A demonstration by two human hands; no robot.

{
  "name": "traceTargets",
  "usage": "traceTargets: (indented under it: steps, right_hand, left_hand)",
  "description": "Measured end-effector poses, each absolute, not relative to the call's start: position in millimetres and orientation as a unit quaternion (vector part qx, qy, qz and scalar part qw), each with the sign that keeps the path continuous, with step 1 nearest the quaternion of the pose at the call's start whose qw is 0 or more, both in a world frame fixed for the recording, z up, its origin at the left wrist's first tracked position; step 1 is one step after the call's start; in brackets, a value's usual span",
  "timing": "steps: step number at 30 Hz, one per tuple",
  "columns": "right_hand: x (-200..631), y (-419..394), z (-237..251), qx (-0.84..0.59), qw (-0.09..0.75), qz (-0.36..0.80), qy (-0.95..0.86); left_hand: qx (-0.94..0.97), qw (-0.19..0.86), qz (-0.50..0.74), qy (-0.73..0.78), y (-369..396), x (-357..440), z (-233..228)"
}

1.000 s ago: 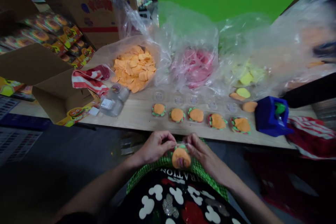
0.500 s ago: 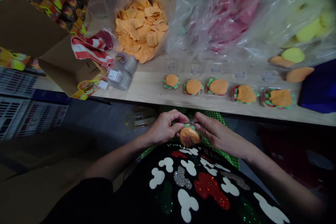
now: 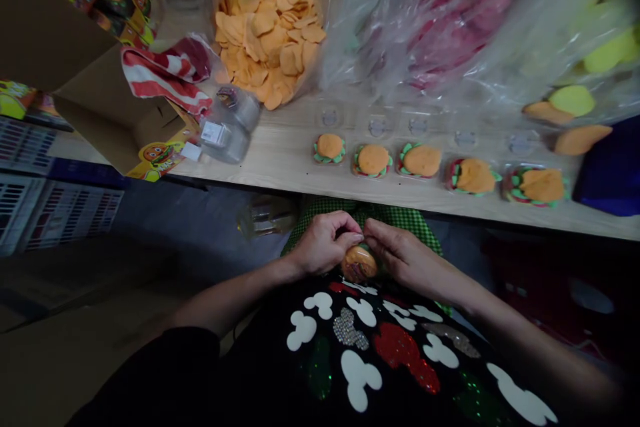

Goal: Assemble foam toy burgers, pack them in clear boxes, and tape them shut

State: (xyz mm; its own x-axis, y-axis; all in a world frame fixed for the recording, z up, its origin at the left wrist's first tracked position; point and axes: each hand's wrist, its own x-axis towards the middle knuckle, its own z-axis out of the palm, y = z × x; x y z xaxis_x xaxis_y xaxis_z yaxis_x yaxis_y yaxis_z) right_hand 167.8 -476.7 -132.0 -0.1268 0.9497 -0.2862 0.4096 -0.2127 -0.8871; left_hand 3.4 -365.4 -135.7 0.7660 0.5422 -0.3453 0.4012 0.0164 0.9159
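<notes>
Close to my body, in front of the table edge, both hands hold a burger-shaped candy in a clear plastic case (image 3: 359, 264). My left hand (image 3: 327, 240) pinches its upper left edge with thumb and index finger. At the upper right edge, the fingers of my right hand (image 3: 397, 250) are pressed together, and their tips nearly meet the left ones. The fingers partly cover the case's far edge. Along the table front stands a row of several open clear cases with burger candies inside, such as this burger (image 3: 372, 161), their lids folded back.
A clear bag of orange pieces (image 3: 270, 33) stands behind the row, beside a bag of pink pieces (image 3: 460, 27). Further left are stacked empty clear cases (image 3: 227, 137), a striped cloth (image 3: 165, 73) and an open cardboard box (image 3: 120, 123). A blue object (image 3: 607, 170) sits at right.
My fingertips have drawn closer together over the far edge of the burger case, which is tilted a little differently. The whole view has shifted slightly.
</notes>
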Motion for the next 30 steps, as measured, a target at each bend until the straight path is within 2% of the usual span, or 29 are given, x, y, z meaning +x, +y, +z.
traceTargets:
  steps: [8,11,19,24,30]
  right_hand:
    - [167.7,-490.9,-141.5,-0.629,0.224,0.518,-0.534]
    - [162.8,-495.6,-139.1,-0.64,0.212,0.52,-0.524]
    - [179.7,-483.2,-136.1,-0.656,0.231,0.436,-0.571]
    - [188.0,-494.9,-135.1,-0.646,0.219,0.477,-0.554]
    - [177.4,-506.4,-151.9,-0.649,0.254,0.473,-0.539]
  left_hand:
    - [0.589,0.725,0.009,0.358,-353.8,-14.5,-151.3]
    - [0.566,0.741,0.029,0.361,-353.1,-18.4,-153.4]
    - [0.467,0.782,0.115,0.398,-377.6,-11.1,-161.7]
    - [0.461,0.784,0.101,0.402,-383.1,-13.7,-162.4]
    - [0.476,0.776,0.081,0.406,-380.5,-15.7,-159.1]
